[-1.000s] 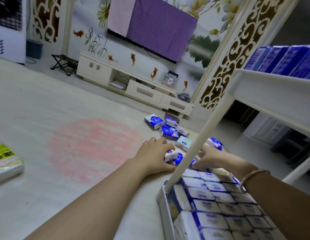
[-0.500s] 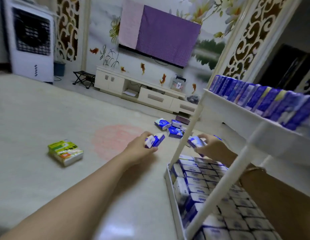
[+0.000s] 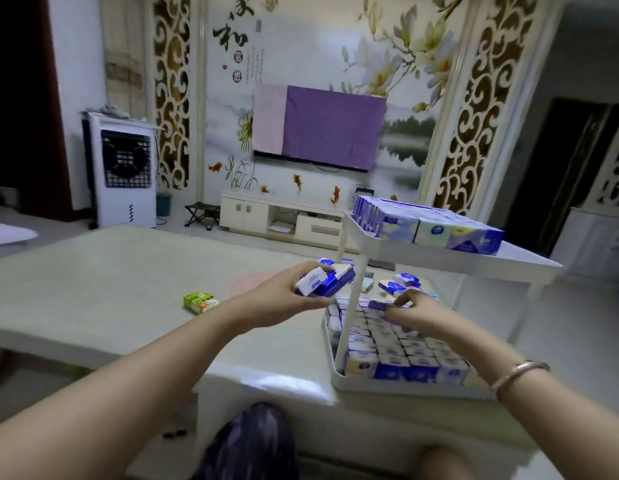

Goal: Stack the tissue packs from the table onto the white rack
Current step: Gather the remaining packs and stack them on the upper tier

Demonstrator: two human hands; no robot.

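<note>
Left hand: arm stretched forward above the table, fingers curled round a few tissue packs, held raised. Right hand: I see it pinching one pack flat over the rack's full lower tray. Loose packs lie beyond, on the far right of the table. Upper shelf: one row of packs along its far edge.

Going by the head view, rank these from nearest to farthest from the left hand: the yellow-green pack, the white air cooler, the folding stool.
From the left hand:
1. Yellow-green pack, on the table to its left.
2. Folding stool, on the floor beyond the table, before the TV cabinet.
3. White air cooler, far left by the wall; roughly as deep as the stool, but farther sideways.
</note>
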